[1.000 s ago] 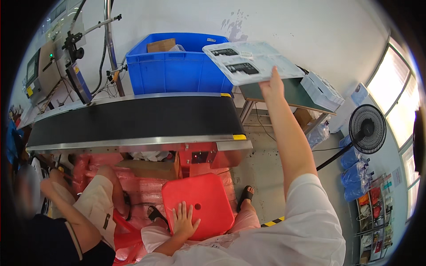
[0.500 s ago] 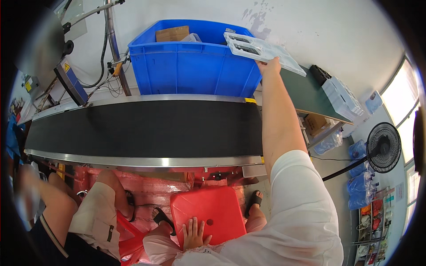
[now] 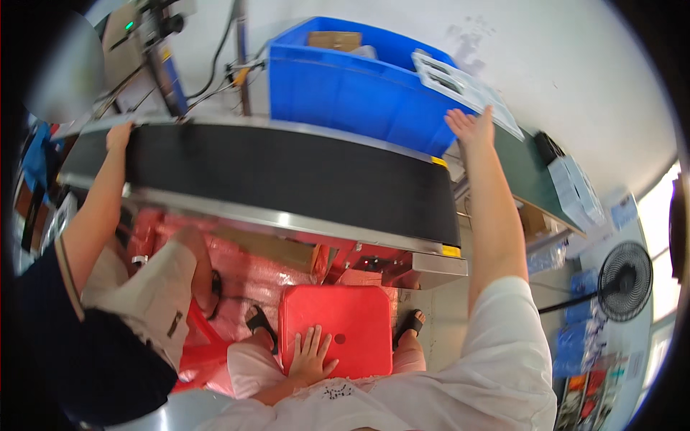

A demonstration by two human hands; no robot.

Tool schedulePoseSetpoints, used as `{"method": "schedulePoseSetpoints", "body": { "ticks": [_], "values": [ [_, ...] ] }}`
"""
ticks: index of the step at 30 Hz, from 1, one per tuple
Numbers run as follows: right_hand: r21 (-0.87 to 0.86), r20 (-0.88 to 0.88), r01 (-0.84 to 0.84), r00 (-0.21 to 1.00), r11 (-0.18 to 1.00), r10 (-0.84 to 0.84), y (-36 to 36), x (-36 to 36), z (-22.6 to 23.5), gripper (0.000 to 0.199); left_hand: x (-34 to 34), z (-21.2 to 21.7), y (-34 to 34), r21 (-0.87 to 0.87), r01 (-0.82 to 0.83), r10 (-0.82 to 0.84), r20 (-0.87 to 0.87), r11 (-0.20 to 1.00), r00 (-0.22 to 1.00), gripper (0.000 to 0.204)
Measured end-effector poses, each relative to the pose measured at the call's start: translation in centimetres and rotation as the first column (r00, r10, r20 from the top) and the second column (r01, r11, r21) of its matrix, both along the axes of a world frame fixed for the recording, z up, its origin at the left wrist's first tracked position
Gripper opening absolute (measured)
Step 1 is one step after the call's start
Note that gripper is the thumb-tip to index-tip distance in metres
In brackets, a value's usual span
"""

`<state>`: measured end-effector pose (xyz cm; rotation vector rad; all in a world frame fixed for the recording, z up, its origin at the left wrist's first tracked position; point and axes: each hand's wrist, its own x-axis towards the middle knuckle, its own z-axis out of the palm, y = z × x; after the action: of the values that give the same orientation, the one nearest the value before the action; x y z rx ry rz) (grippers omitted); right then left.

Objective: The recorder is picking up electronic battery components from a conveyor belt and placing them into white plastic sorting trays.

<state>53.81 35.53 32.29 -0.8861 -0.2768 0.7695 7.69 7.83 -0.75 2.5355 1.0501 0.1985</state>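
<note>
Released now, flat grey printed tray [image 3: 467, 90] rests tilted on blue bin [image 3: 352, 93].

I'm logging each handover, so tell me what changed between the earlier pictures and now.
The right hand held the flat white tray up a second ago; now the tray rests on the blue bin's rim and the open hand sits just under its edge. A co-worker's hand now reaches the belt. The left hand stayed flat on the red stool.
</note>
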Motion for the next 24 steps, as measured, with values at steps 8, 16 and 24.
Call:
{"method": "schedulePoseSetpoints", "body": {
  "ticks": [8,16,24],
  "values": [
    [-0.128,0.982,-0.203,0.113,0.971,0.153,-24.8,-23.0,-8.3,0.019,-0.8,0.4,-0.7,0.068,0.022,-0.022,-0.002,0.997,1.0,0.071],
    [-0.932,0.199,0.182,-0.463,0.312,0.864,-41.2,-28.4,-32.6,0.075,0.3,-1.7,-1.4,0.119,0.05,-0.049,-0.011,0.992,0.999,0.069],
    [-0.869,0.025,0.398,-0.558,0.294,0.83,-42.3,-27.4,-30.5,0.092,-0.6,2.0,-5.0,-0.052,-0.069,0.052,-0.267,0.996,0.962,0.072]
  ]
}}
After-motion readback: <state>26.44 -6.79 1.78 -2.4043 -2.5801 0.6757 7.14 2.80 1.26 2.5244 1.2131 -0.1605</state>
